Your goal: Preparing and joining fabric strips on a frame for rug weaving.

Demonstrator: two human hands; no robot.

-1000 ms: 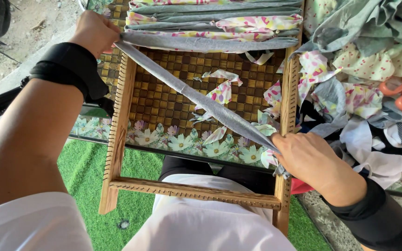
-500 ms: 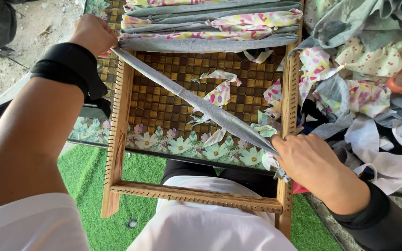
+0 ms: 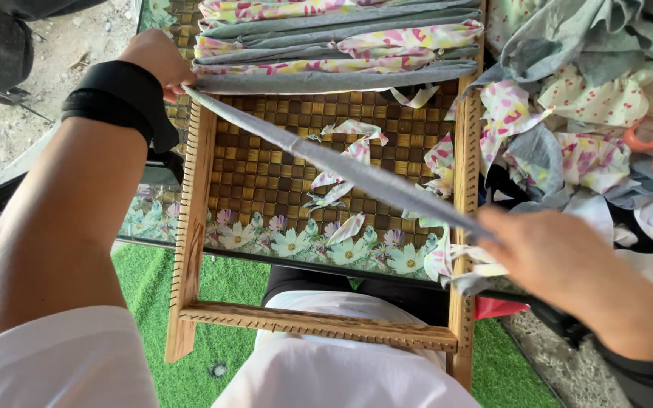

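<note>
- One grey fabric strip (image 3: 341, 168), pinched taut by left hand (image 3: 159, 62) and right hand (image 3: 561, 261).
- One wooden frame (image 3: 194, 219), about seven woven strips (image 3: 341, 38).
- Woven mat (image 3: 266, 174), green turf (image 3: 153, 287) below.

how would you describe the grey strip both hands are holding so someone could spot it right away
Start at the wooden frame with pegs along its rails. A long grey fabric strip crosses its open middle on a slant, from the left hand at the upper left rail to the right hand at the lower right rail. Unlike the grey and floral strips lying packed straight across the top, it runs alone and diagonal.
</note>
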